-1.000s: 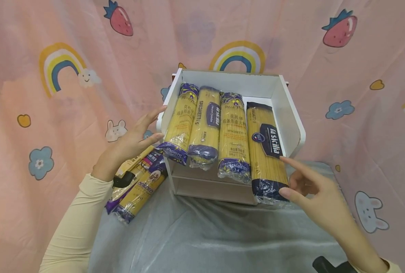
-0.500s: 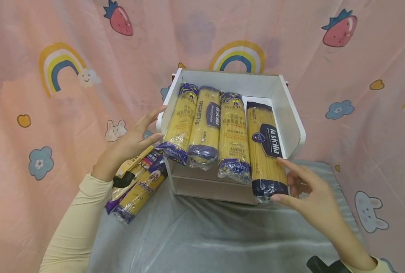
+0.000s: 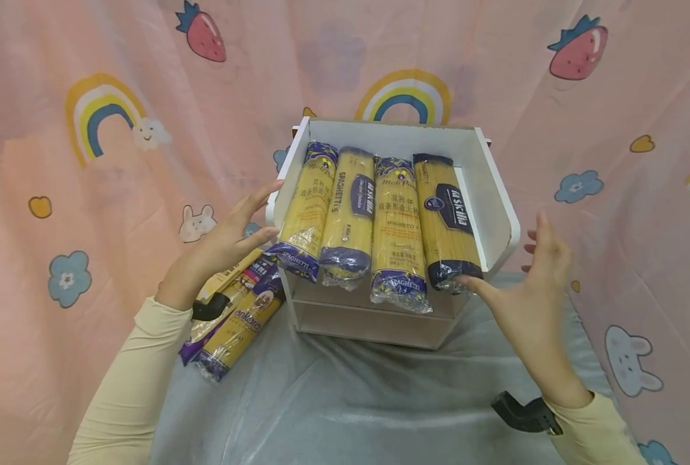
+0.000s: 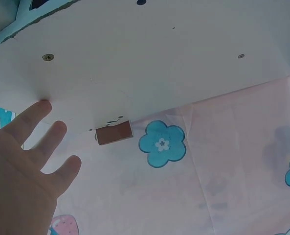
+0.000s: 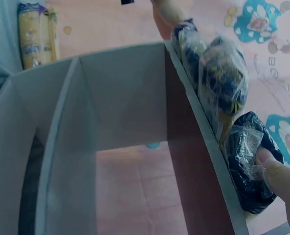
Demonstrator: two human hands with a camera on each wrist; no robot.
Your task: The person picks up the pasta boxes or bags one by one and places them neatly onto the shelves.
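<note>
Spaghetti pack (image 3: 445, 239) with dark-blue ends lies at the right of a row on the top tier, before a pink printed curtain (image 3: 252, 84). Grey cloth (image 3: 351, 400) spreads beneath a white shelf unit (image 3: 432, 139). The pack's long axis runs front to back: its far end points toward the back wall and slightly left, its near end toward the person. White floor shows between it and the right wall. Three other packs (image 3: 400, 239) lie to its left, and more packs (image 3: 243, 329) lie slantwise on the cloth. The left hand (image 3: 225, 236) has its fingers spread against the unit's outer left side. The right hand (image 3: 533, 303) holds its fingers out, away from the pack; only its thumb (image 5: 267, 159) presses the near end's crinkled wrapping.
</note>
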